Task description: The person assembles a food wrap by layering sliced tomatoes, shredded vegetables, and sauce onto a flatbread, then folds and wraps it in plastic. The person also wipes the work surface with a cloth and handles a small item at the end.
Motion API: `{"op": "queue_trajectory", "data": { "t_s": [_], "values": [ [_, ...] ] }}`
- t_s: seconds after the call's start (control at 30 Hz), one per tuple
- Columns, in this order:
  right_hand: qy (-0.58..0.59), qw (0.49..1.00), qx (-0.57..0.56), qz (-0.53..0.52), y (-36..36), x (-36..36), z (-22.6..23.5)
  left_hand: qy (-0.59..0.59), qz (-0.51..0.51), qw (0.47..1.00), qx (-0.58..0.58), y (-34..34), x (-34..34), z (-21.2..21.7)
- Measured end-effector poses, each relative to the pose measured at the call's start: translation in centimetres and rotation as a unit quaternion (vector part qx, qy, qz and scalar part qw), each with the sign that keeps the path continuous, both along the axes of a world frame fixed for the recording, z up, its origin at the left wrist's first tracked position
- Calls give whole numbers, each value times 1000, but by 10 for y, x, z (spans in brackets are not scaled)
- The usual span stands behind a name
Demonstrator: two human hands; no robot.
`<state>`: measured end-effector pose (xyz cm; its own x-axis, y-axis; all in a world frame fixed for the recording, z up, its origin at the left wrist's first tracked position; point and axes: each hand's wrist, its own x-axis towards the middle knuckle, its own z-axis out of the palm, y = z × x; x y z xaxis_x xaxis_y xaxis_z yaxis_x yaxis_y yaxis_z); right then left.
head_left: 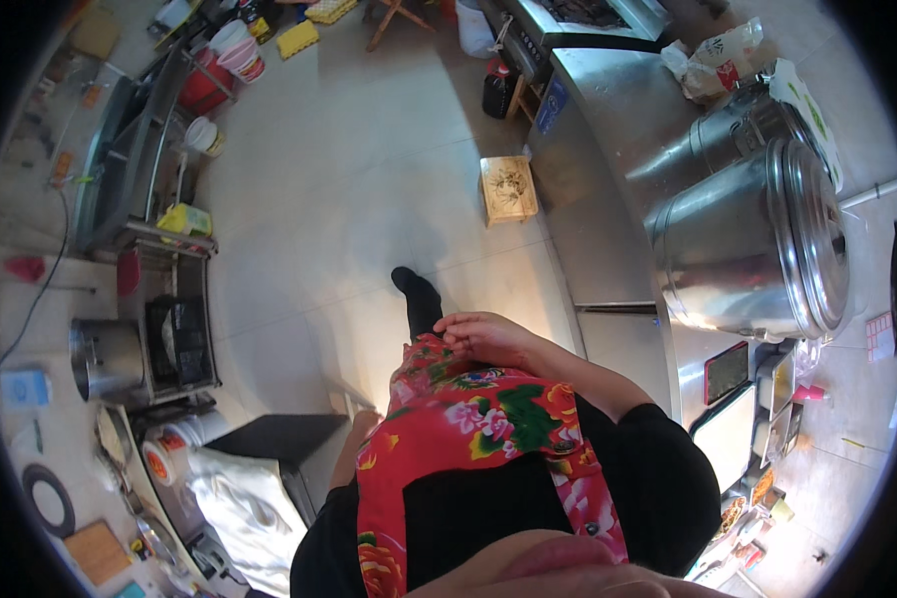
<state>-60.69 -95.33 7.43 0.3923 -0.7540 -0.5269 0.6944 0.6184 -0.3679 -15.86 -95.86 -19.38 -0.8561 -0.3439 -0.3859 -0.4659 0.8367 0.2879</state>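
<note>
My right hand [476, 337] is held in front of my body, next to the lower part of a red floral apron [488, 414]. Its fingers are loosely curved, and nothing shows in them. The apron is worn over a black top. On the left, my bare left forearm [354, 444] hangs beside the apron; the fingers of that hand are hidden behind the cloth. One foot in a black shoe [405, 280] is stretched forward on the pale tiled floor [309, 199].
To the right stands a steel counter [608, 120] with a large lidded steel pot [738, 244] and a phone [727, 373]. A small wooden stool [508, 189] sits on the floor ahead. Metal racks [159, 149] line the left, near a black box-like surface [274, 437] and white cloth [244, 513].
</note>
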Motion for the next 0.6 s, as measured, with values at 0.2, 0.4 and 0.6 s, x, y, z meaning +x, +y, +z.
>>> {"op": "queue_trajectory", "data": {
  "t_s": [0.2, 0.4, 0.6],
  "values": [
    [63, 994, 12, -89, -106, -40, 5, -109, 305, 927, 187, -127, -36, -38],
    [116, 993, -19, 1, -225, -25, 31, -21, 435, 888, 148, -287, -75, -22],
    [108, 994, 3, -13, -312, 1, 24, 113, 486, 862, 90, -413, -117, 22]
  ]
}}
